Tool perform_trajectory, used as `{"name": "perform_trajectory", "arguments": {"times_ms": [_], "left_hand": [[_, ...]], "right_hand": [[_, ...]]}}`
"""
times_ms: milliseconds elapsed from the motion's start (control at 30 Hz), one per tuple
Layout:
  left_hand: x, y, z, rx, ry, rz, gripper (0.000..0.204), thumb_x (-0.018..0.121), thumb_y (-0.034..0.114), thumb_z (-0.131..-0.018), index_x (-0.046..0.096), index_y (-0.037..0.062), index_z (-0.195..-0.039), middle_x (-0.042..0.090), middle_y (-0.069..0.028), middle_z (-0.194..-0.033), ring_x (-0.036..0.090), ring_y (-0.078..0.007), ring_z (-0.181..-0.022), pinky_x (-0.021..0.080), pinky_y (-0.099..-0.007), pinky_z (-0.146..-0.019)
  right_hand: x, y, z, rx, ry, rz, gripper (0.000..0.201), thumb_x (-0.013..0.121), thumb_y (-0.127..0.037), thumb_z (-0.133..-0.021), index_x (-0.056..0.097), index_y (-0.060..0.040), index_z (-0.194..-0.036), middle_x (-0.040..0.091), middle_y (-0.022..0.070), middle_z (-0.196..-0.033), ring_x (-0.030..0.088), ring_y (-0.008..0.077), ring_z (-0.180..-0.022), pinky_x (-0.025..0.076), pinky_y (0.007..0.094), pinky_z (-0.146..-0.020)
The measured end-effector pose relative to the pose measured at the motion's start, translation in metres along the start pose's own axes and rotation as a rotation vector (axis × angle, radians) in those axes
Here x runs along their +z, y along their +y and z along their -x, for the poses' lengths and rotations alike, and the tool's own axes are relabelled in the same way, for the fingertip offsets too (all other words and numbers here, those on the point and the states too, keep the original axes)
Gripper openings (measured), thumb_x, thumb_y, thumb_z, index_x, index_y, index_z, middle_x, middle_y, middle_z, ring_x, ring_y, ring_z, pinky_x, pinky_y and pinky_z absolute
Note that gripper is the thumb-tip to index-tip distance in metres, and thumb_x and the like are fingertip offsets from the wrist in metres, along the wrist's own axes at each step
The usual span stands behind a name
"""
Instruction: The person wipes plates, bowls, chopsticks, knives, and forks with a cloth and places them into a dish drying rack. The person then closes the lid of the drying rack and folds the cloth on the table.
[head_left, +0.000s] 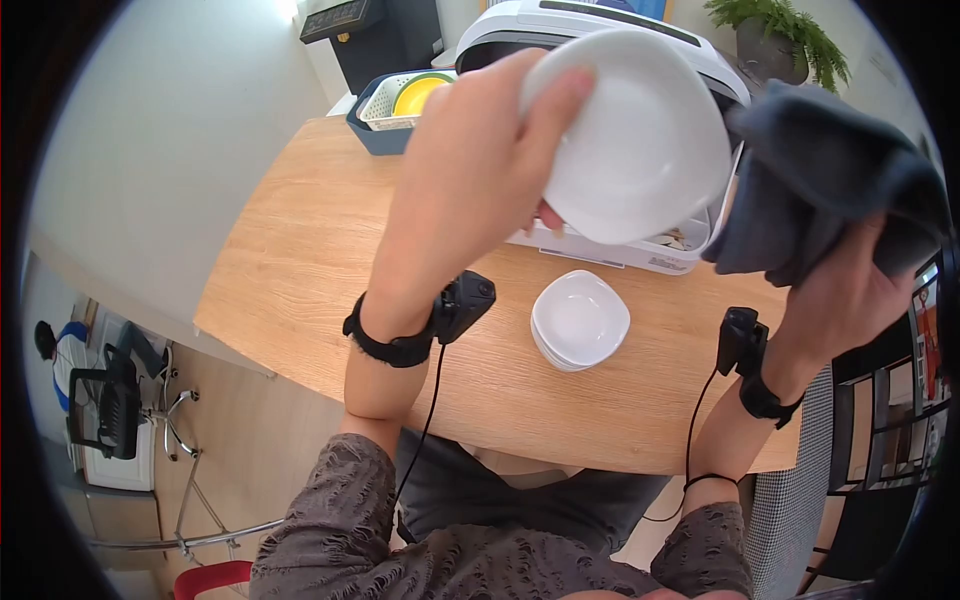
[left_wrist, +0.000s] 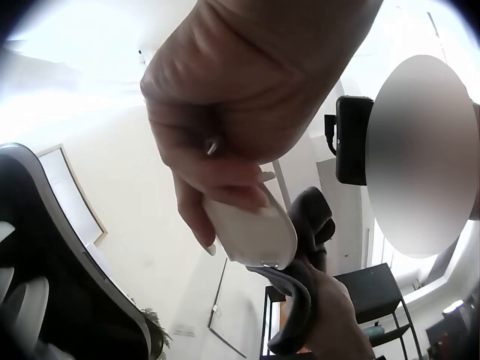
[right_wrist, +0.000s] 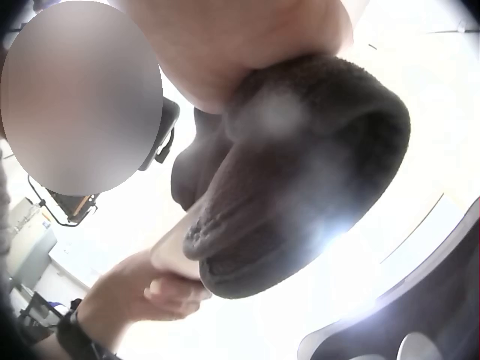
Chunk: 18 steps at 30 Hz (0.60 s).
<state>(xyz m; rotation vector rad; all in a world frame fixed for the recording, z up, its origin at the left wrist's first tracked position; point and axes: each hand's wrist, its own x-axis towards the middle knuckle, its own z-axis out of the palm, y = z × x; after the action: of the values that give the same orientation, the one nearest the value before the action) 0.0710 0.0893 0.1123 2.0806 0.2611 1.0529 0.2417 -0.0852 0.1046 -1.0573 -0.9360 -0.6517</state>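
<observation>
In the head view my left hand pinches a white bowl at its left rim, thumb on the inside, lifted and tilted toward the camera. The left wrist view shows the same bowl edge-on, the fingers curled at its rim. My right hand grips a dark grey cloth just right of the bowl. In the right wrist view the bunched cloth covers most of that hand's fingers. Below, a short stack of white bowls stands on the wooden table.
A white countertop appliance, lid up, stands behind the raised bowl with dishes inside. At the back left, a blue basin holds a white basket and a yellow bowl. A potted fern is at the back right.
</observation>
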Motion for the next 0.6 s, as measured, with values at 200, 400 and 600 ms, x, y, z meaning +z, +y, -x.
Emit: {"name": "perform_trajectory", "arguments": {"times_ms": [200, 400, 600], "left_hand": [[0.001, 0.003, -0.003, -0.156, -0.055, 0.013, 0.043, 0.053, 0.036, -0.102, 0.066, -0.0038, -0.096, 0.064, -0.0077, -0.06, 0.061, -0.012, -0.041, 0.043, -0.0228, -0.036], [0.011, -0.001, -0.009, -0.166, -0.019, -0.068, 0.044, 0.052, 0.038, -0.103, 0.066, -0.0026, -0.097, 0.056, -0.0013, -0.056, 0.051, -0.0061, -0.04, 0.037, -0.0211, -0.033], [0.02, -0.042, -0.012, -0.214, -0.013, 0.028, 0.036, 0.046, 0.033, -0.105, 0.06, 0.0006, -0.109, 0.056, -0.0003, -0.057, 0.048, -0.0042, -0.041, 0.037, -0.0205, -0.037]], "right_hand": [[-0.035, -0.025, -0.016, -0.009, 0.164, 0.019, 0.039, 0.057, -0.022, -0.1, 0.057, 0.0082, -0.126, 0.066, 0.0191, -0.117, 0.067, 0.0229, -0.094, 0.055, 0.0287, -0.079], [-0.068, -0.066, -0.021, 0.016, 0.466, 0.088, 0.055, 0.054, -0.039, -0.101, 0.051, 0.0068, -0.132, 0.064, 0.0184, -0.117, 0.064, 0.0203, -0.091, 0.052, 0.0267, -0.074], [-0.101, -0.063, -0.046, -0.222, 0.889, -0.039, 0.064, 0.056, -0.048, -0.099, 0.051, 0.0063, -0.133, 0.064, 0.0205, -0.114, 0.066, 0.0193, -0.083, 0.055, 0.027, -0.063]]}}
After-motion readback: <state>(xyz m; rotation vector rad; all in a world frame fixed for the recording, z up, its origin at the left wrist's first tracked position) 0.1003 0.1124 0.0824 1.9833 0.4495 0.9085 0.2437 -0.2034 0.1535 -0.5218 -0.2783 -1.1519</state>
